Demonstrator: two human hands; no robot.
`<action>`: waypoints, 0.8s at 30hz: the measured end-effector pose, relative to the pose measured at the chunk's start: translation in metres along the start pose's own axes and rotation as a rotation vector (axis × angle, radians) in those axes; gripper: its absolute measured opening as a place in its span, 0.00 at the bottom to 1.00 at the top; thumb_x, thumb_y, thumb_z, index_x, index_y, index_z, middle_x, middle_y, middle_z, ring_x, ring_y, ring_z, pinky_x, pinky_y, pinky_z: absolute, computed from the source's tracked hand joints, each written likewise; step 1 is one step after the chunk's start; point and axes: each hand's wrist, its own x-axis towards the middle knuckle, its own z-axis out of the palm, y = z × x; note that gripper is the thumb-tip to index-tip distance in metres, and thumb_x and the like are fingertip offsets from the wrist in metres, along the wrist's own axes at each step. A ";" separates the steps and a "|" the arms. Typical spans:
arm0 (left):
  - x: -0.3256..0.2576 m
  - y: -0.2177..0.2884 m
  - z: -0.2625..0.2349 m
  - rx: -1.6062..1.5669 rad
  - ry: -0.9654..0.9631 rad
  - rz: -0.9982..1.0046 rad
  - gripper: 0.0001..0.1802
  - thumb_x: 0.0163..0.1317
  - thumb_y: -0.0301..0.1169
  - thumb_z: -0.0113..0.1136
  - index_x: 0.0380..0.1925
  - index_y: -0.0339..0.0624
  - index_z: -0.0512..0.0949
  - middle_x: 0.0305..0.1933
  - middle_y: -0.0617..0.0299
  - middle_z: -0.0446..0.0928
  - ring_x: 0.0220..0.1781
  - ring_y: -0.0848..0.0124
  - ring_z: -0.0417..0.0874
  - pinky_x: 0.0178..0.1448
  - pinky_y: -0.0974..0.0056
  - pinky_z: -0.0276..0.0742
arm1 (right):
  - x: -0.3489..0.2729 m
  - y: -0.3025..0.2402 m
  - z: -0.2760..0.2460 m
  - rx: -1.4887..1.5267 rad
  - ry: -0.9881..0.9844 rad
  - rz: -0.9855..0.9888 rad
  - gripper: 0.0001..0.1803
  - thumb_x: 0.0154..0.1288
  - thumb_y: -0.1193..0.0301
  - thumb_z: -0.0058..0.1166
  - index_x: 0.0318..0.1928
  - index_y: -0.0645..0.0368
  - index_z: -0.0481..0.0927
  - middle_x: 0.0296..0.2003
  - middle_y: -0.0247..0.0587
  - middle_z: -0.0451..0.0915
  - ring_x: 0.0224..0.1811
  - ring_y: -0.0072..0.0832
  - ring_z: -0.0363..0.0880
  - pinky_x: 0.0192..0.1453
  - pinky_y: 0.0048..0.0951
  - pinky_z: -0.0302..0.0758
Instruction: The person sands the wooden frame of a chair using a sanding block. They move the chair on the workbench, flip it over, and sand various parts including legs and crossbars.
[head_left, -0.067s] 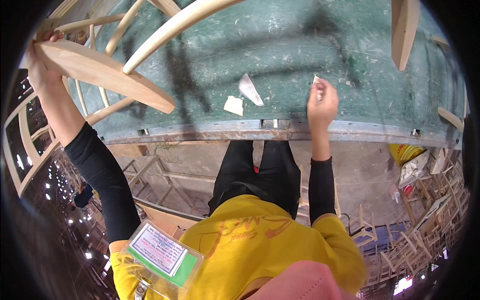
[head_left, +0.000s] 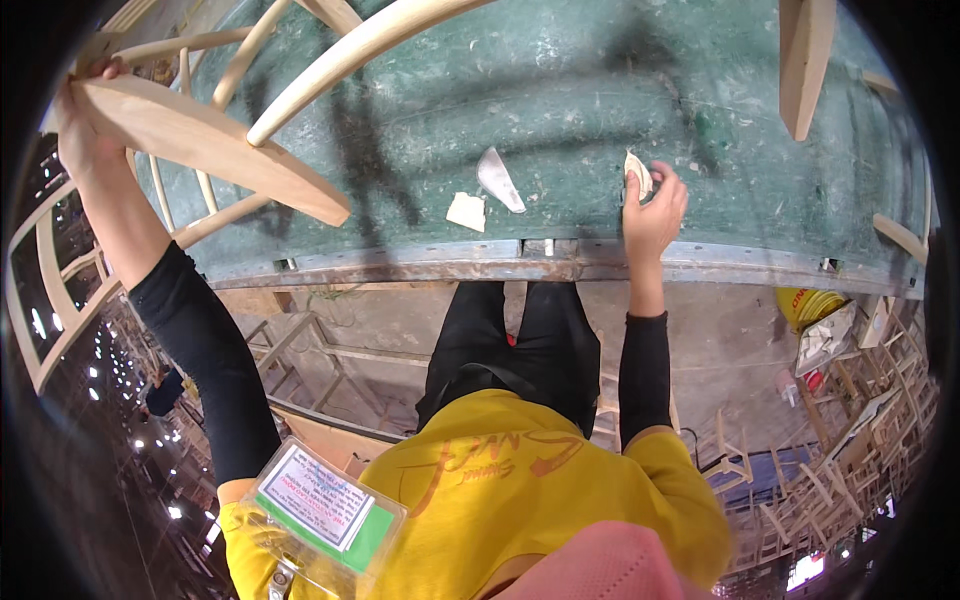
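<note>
At the upper left, my left hand (head_left: pixel 88 135) is closed round the end of a flat, tapered board on a pale wooden chair frame (head_left: pixel 215 150); its fingertips show over the far edge. Curved rods and spindles of the frame rise behind it. My right hand (head_left: pixel 655 212) is above the green tabletop (head_left: pixel 560 110), near its front edge. Between its thumb and fingers is a small folded beige piece (head_left: pixel 637 172) that looks like sandpaper, loosely held, the other fingers spread. To its left lie a beige scrap (head_left: pixel 467 212) and a curved, pale grey-white piece (head_left: pixel 500 182).
A metal rail (head_left: pixel 400 265) edges the table in front of me. Another wooden leg (head_left: pixel 806 70) juts in at the upper right, and a wooden end (head_left: pixel 900 238) at the right. On the floor are a yellow round container (head_left: pixel 808 305) and stacked wooden frames (head_left: pixel 850 455).
My right hand's fingers have loosened and spread from a pinch, showing more of the folded beige piece. The hand shifted slightly right. My left hand stays on the chair frame.
</note>
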 end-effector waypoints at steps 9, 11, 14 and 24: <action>-0.018 -0.001 0.046 0.056 0.224 0.070 0.22 0.72 0.48 0.51 0.49 0.39 0.72 0.36 0.49 0.78 0.35 0.60 0.77 0.47 0.56 0.77 | 0.009 -0.009 0.038 0.553 -0.399 0.186 0.13 0.69 0.73 0.54 0.50 0.59 0.67 0.32 0.40 0.79 0.25 0.28 0.75 0.28 0.30 0.72; -0.012 0.000 0.020 -0.013 0.152 0.025 0.23 0.69 0.48 0.55 0.48 0.39 0.72 0.34 0.50 0.77 0.33 0.60 0.78 0.44 0.56 0.78 | 0.025 -0.050 0.041 0.778 -0.575 0.242 0.13 0.70 0.75 0.53 0.52 0.58 0.67 0.32 0.37 0.78 0.26 0.20 0.72 0.27 0.24 0.69; -0.020 -0.003 0.018 -0.025 0.196 0.031 0.26 0.67 0.50 0.57 0.48 0.37 0.72 0.33 0.51 0.77 0.32 0.60 0.77 0.40 0.58 0.78 | 0.049 -0.108 0.043 0.932 -0.799 0.192 0.16 0.72 0.68 0.54 0.55 0.57 0.67 0.32 0.33 0.75 0.26 0.15 0.68 0.26 0.18 0.66; -0.072 0.012 0.107 -0.003 0.302 0.197 0.23 0.66 0.53 0.59 0.46 0.45 0.74 0.25 0.69 0.69 0.23 0.78 0.70 0.26 0.75 0.68 | 0.110 -0.273 0.093 1.087 -0.912 -0.210 0.24 0.73 0.47 0.46 0.41 0.57 0.70 0.27 0.28 0.72 0.22 0.12 0.65 0.22 0.17 0.62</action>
